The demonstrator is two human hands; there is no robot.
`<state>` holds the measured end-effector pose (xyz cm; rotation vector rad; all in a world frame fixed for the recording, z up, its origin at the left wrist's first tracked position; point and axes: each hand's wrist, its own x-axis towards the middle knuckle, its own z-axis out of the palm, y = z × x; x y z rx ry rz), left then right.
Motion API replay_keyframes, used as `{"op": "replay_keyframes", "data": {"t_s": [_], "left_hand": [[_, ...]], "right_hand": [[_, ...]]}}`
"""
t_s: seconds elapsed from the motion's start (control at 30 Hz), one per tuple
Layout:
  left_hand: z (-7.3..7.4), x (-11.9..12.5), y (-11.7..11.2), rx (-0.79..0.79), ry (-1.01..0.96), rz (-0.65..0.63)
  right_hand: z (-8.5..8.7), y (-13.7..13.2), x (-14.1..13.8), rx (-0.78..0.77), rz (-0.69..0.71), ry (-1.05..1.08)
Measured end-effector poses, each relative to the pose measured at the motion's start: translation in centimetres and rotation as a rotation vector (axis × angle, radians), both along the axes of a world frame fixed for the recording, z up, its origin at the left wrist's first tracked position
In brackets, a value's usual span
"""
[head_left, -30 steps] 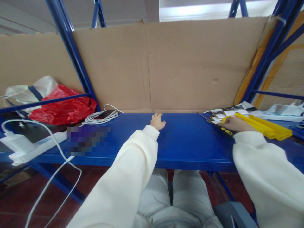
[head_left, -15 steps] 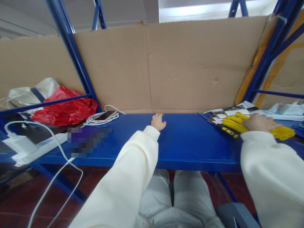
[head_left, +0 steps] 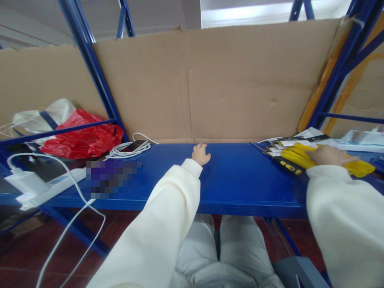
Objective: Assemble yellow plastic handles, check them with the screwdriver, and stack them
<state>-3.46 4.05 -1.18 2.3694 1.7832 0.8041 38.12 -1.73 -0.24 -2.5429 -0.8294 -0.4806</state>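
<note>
My left hand [head_left: 201,154] rests on the blue tabletop [head_left: 237,176] near its back edge, fingers apart, holding nothing. At the right, my right hand [head_left: 327,155] is closed over a yellow rubber glove [head_left: 361,168]. The glove's fingers stick out to the left of the hand and its cuff to the right; my own fingertips are partly hidden. A black and yellow screwdriver [head_left: 286,165] lies just left of the glove, its shaft pointing to the back left. White and black packets [head_left: 295,143] lie behind the glove.
At the left lie a coiled white cable [head_left: 132,151], a blurred dark item [head_left: 111,178] and a white power strip [head_left: 57,187] with a plugged-in charger [head_left: 27,182]. A red plastic bag [head_left: 84,138] sits beyond the blue post [head_left: 103,80]. Cardboard [head_left: 234,84] walls the back.
My right hand has shifted slightly to the right on the glove, and the packets behind it have moved a little. My left hand stays in place.
</note>
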Motion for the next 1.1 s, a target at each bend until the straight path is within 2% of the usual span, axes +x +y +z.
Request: {"op": "replay_keyframes", "data": {"t_s": [0.07,0.2,0.3,0.4,0.53,0.7,0.9,1.03,1.1], "left_hand": [[-0.1,0.0,0.1,0.008,-0.002,-0.007],[-0.2,0.0,0.2,0.040,-0.029,-0.032],[-0.2,0.1,0.4,0.066,-0.055,-0.078],[-0.1,0.2,0.4,0.093,-0.086,-0.173],[-0.1,0.4,0.2,0.077,-0.115,-0.336],[0.0,0.7,-0.3,0.003,-0.145,-0.429],[0.2,0.7,-0.4,0.041,-0.235,-0.410],[0.1,0.6,0.0,0.078,-0.295,-0.247],[0.1,0.6,0.1,0.026,-0.330,-0.135]], "right_hand": [[0.6,-0.4,-1.0,-0.036,-0.028,0.116],[2.5,-1.8,-3.4,0.008,0.041,0.119],[3.6,-2.4,-5.5,0.122,0.129,0.007],[4.0,-2.4,-8.1,0.182,0.261,-0.176],[3.9,-1.8,-12.3,0.071,0.509,-0.353],[3.9,-0.2,-17.8,-0.058,0.741,-0.342],[3.3,2.0,-22.0,-0.077,0.833,-0.226],[2.3,2.1,-22.5,-0.067,0.846,-0.141],[1.9,2.0,-22.2,-0.057,0.851,-0.109]]}}
